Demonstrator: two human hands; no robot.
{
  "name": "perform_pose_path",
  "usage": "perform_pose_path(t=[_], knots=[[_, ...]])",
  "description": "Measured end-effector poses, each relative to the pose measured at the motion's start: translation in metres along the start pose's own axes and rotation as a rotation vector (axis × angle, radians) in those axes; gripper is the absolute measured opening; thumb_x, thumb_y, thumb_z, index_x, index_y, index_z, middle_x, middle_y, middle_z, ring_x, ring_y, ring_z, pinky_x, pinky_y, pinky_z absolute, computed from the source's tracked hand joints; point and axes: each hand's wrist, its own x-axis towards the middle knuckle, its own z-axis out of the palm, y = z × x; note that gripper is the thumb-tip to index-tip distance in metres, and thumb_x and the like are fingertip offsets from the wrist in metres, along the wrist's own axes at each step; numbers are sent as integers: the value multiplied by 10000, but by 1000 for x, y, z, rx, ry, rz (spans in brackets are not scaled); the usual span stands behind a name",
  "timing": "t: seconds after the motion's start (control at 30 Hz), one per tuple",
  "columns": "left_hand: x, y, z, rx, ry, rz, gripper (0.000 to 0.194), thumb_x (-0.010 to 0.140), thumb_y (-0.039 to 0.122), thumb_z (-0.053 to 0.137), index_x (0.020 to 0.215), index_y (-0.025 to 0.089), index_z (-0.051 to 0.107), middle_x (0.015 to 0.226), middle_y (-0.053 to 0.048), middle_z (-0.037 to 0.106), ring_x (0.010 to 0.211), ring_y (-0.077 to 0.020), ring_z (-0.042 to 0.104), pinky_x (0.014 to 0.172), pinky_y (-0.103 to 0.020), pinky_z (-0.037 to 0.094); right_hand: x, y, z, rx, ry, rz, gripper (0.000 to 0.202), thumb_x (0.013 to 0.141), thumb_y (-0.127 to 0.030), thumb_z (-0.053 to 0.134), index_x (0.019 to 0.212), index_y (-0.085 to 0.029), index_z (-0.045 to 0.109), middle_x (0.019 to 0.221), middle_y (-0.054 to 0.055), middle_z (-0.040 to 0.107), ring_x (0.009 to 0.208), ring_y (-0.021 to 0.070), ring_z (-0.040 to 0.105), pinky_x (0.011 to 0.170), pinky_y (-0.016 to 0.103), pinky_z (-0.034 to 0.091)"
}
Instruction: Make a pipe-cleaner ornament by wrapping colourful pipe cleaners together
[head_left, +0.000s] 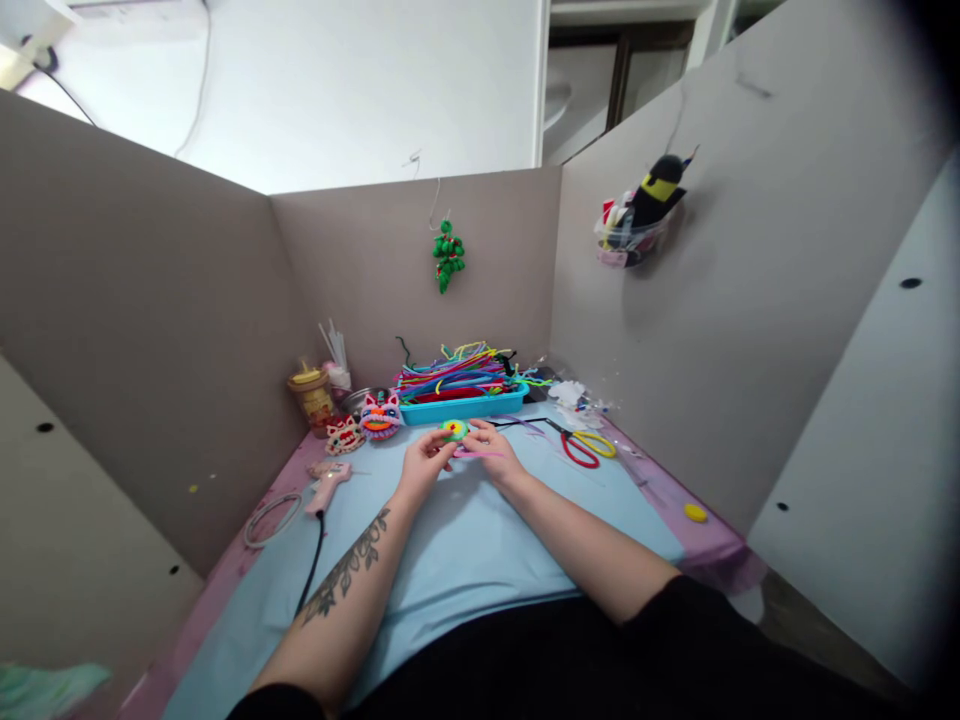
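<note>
Above the middle of the blue-covered table, my left hand point(427, 457) is closed on a small round pipe-cleaner piece point(454, 431), green and yellow with a red-orange centre. My right hand point(495, 450) pinches the same piece at its right edge; some of its fingertips are hidden. A pink pipe cleaner point(476, 454) runs below the piece and across my right hand. Just behind my hands stands a turquoise tray point(465, 408) heaped with colourful pipe cleaners point(457, 375). Scissors with red and yellow handles point(579, 447) lie to the right of my right hand.
A pink glue gun point(328, 487) with a black cord lies on the left. Two pipe-cleaner animal faces point(381, 416) and a brown cup point(313, 398) stand behind it. White scraps point(574, 395) and a yellow disc point(695, 513) lie right. Grey panels point(420, 250) enclose the table.
</note>
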Motion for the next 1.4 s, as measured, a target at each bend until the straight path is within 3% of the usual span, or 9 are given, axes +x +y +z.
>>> perform_pose_path(t=[0.17,0.4,0.73,0.9,1.0,1.17,1.3,1.4], knots=[[-1,2,1,14,-29,-104,556,612,381,743,1086,108,643,593,0,606,422,-84,511,413,-199,357,0,2,-1,-119,-23,-63,280,676,-459,670,655,-181,685,1193,114,494,1182,257,440,1003,406,325],[1,-7,0,-32,-9,-166,534,601,378,758,1039,89,662,463,45,502,370,-38,361,379,-179,233,-4,1,1,-135,23,-67,203,662,-397,670,640,-195,661,1114,85,516,1121,240,480,989,370,332],[0,-6,1,-85,22,-232,581,520,362,807,1017,91,674,602,-25,633,431,-65,472,409,-187,336,-4,2,2,-32,-28,-6,239,667,-418,649,620,-185,630,1066,72,578,1039,246,533,964,391,341],[4,-8,-2,-126,137,-164,585,513,379,807,1005,90,679,687,-54,677,544,-113,573,499,-214,432,-9,-8,-3,-166,93,-161,251,717,-365,600,914,-209,616,1011,66,571,983,222,532,851,363,420],[6,-9,-5,-144,221,-151,617,500,389,812,1022,92,670,692,-52,679,552,-113,579,503,-212,435,-15,-15,-3,-291,94,-326,184,748,-279,557,913,-211,601,941,55,565,919,195,534,830,329,431],[6,-5,-3,-180,224,-142,594,500,364,816,1009,91,675,762,-80,701,590,-127,605,537,-221,454,-17,-12,2,-298,121,-263,228,772,-298,529,978,-207,563,790,22,582,695,162,531,685,293,453],[3,0,0,-201,187,-143,553,494,338,823,973,97,687,773,-79,705,621,-140,622,579,-237,478,-14,-12,0,-289,123,-275,157,794,-336,509,827,-208,593,758,20,610,684,163,542,677,285,438],[2,1,1,-162,147,-166,561,514,363,810,993,102,682,664,-42,677,514,-111,574,462,-208,425,-15,-15,-2,-287,110,-267,164,802,-330,497,767,-208,601,714,9,612,665,159,542,667,277,429]])
